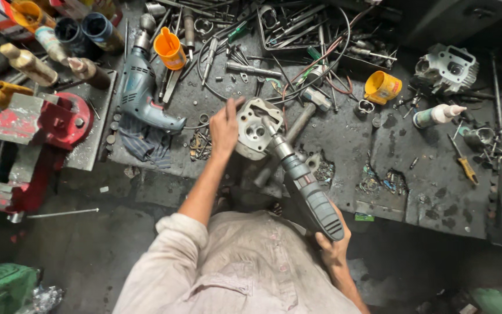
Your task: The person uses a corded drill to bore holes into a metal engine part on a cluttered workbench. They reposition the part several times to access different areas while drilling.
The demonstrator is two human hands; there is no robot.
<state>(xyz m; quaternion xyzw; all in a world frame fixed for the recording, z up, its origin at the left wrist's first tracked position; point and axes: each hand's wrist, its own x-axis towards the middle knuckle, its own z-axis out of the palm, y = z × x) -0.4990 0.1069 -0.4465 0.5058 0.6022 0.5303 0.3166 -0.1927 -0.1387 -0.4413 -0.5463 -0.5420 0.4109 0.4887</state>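
Note:
My left hand (224,127) grips the left side of a pale metal engine cylinder head (253,129) held tilted on the dark workbench (355,145). My right hand (333,244), near my body, holds the handle end of a long grey power tool (304,187). The tool's nose points up and left, and its tip sits inside the cylinder head.
A blue-grey electric drill (140,93) lies left of the hand on a rag. A red vise (47,125) stands at the far left. Hammer (308,110), orange cups (382,87), bottles, a second cylinder head (449,68) and several loose hand tools litter the bench.

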